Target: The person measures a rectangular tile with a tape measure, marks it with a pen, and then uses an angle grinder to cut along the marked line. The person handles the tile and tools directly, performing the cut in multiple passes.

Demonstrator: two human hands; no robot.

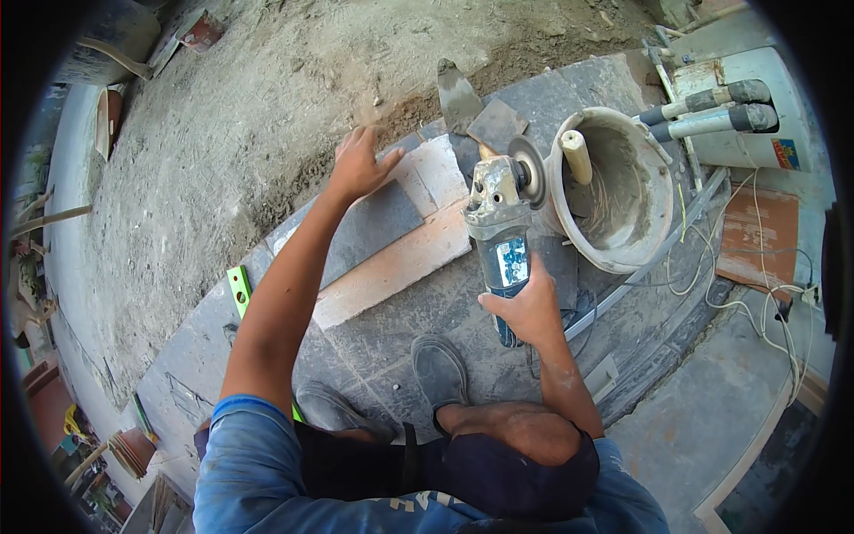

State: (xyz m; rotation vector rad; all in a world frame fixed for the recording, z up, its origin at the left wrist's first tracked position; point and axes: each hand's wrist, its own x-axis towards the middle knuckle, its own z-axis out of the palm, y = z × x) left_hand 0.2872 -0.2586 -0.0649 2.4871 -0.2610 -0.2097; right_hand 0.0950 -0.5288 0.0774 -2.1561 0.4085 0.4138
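1. green spirit level (238, 289) lies at the left edge of the paved floor (374, 347), beside the person's left arm.
2. left hand (358, 165) presses flat, fingers spread wide, on the grey tile (369, 227), likely to steady it.
3. right hand (529, 307) has its fingers wrapped around the angle grinder (500, 218), disc near the tile's far end.
4. a mortar-caked bucket (614, 191) crowds the right side; a trowel (458, 93) and loose cables (756, 285) lie near.

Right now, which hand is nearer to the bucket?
Right. The right hand holds the grinder just beside the bucket. The left hand presses the grey tile, farther away.
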